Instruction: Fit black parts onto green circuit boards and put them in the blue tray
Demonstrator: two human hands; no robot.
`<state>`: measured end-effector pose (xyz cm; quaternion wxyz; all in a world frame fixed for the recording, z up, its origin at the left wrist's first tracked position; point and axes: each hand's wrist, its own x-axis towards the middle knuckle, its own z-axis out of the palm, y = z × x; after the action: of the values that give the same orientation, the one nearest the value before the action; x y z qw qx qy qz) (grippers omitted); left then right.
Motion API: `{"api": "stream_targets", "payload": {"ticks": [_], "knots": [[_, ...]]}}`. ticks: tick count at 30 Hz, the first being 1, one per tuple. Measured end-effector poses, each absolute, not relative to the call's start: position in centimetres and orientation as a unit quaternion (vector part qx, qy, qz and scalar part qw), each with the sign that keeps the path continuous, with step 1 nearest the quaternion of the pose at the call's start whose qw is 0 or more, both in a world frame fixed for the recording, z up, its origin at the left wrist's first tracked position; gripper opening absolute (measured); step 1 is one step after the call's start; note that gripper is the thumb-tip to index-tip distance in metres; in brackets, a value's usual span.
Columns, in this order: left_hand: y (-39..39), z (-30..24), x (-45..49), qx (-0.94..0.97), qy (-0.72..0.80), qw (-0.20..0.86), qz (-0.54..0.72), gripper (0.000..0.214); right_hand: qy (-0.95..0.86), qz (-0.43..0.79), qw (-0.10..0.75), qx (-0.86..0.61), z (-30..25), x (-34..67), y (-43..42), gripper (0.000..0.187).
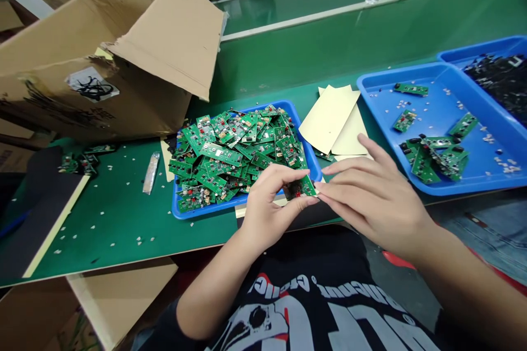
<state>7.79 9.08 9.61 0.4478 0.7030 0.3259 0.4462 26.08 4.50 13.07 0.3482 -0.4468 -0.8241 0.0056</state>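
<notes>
My left hand (269,203) is closed on a small green circuit board (307,185), held between thumb and fingers just in front of a heaped blue tray. Red and dark parts show on the board's face. My right hand (370,197) meets the board's right end with its fingertips, pinched there, while its upper fingers stretch away. Whether a tiny piece sits between those fingertips is hidden. Behind my left hand, the blue tray (316,167) holds a pile of similar circuit boards (230,153).
To the right, another blue tray (486,184) has several boards and scattered pale bits. Beyond it is a tray of black parts (498,82). Yellow paper sheets (331,118) lie between trays. A large open cardboard box (135,93) stands left, near a small clear packet (151,173).
</notes>
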Motion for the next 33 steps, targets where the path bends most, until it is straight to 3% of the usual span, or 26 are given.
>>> {"api": "stream_targets", "payload": {"ticks": [6, 9, 13, 17, 23, 33], "knots": [[9.8, 9.5, 7.6, 0.595, 0.294, 0.516, 0.541, 0.031, -0.855, -0.008, 0.335, -0.396, 12.0, 26.1, 2.6, 0.018], [10.1, 9.8, 7.3, 0.627, 0.256, 0.486, 0.553, 0.032, -0.828, 0.083, 0.406, -0.378, 11.6, 27.1, 2.1, 0.013], [9.9, 10.1, 7.4, 0.682, 0.233, 0.408, 0.56, 0.034, -0.705, 0.198, 0.519, -0.441, 12.1, 27.5, 2.7, 0.027], [9.8, 10.5, 7.6, 0.751, 0.241, 0.281, 0.548, 0.031, -0.704, 0.262, 0.459, -0.474, 12.9, 26.2, 4.0, 0.017], [10.0, 10.8, 7.6, 0.81, 0.24, 0.129, 0.519, 0.029, -0.647, 0.354, 0.436, -0.516, 12.6, 25.6, 4.8, 0.007], [10.1, 10.4, 7.9, 0.819, 0.246, 0.12, 0.505, 0.032, -0.526, 0.574, 0.411, -0.474, 13.0, 26.4, 5.4, 0.009]]}}
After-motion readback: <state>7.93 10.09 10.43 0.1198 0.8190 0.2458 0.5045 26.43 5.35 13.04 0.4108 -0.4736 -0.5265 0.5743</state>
